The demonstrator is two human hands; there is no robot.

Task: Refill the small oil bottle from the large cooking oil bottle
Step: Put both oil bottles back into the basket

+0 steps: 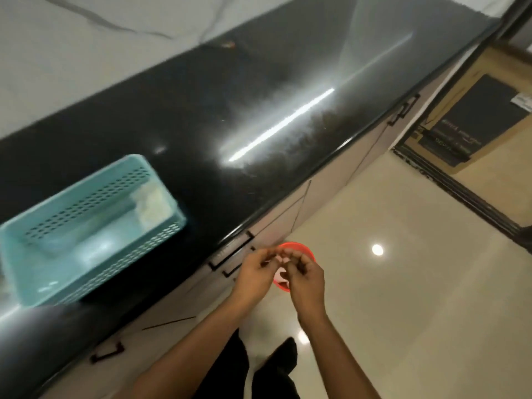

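Observation:
Neither oil bottle is in view. My left hand (254, 273) and my right hand (305, 279) are held close together in front of the counter, fingertips pinched toward each other. Between the fingertips sits a small pale scrap (283, 259), too blurred to identify. Both hands hover over a round red container (299, 249) on the floor, which has something white inside and is partly hidden by the hands.
A black polished counter (259, 110) runs diagonally, with a teal perforated plastic basket (161, 234) at its left end. Cabinet drawers with black handles (230, 251) lie below the counter edge. Glossy cream floor tiles (403, 283) spread to the right, toward a doorway (475, 125).

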